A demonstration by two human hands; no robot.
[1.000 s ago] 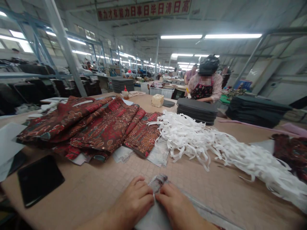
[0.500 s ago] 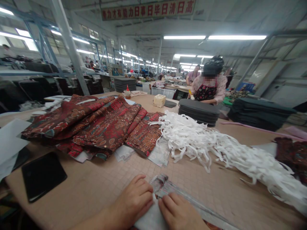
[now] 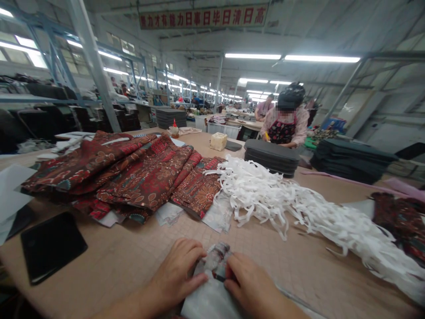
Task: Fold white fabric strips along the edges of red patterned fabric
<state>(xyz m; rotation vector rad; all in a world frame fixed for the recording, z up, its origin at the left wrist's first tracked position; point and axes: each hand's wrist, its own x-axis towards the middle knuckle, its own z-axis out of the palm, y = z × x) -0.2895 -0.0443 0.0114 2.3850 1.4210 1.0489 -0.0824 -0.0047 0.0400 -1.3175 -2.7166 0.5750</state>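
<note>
In front of me on the table lies a piece of fabric with a pale grey backing (image 3: 210,301), its far end bunched and showing a dark pattern. At its left edge my left hand (image 3: 181,268) is closed, fingers bent over the cloth and thumb on the near side. My right hand (image 3: 249,281) pinches the right edge with curled fingers. The fingertips partly hide the bunched part between the hands. Just beyond it, red-brown patterned fabric pieces (image 3: 133,181) lie in an overlapping heap.
White strips (image 3: 265,190) lie tangled across the right side. A black flat panel (image 3: 53,248) is at the left edge. Dark grey pads (image 3: 270,153) are stacked before a co-worker (image 3: 287,119). A cream block (image 3: 218,141) and a red-tipped bottle (image 3: 174,129) stand farther back.
My hands have moved slightly apart, and the left thumb now shows on the cloth. The far end of the fabric is more bunched between them. The co-worker's yellow-handled tool has moved lower.
</note>
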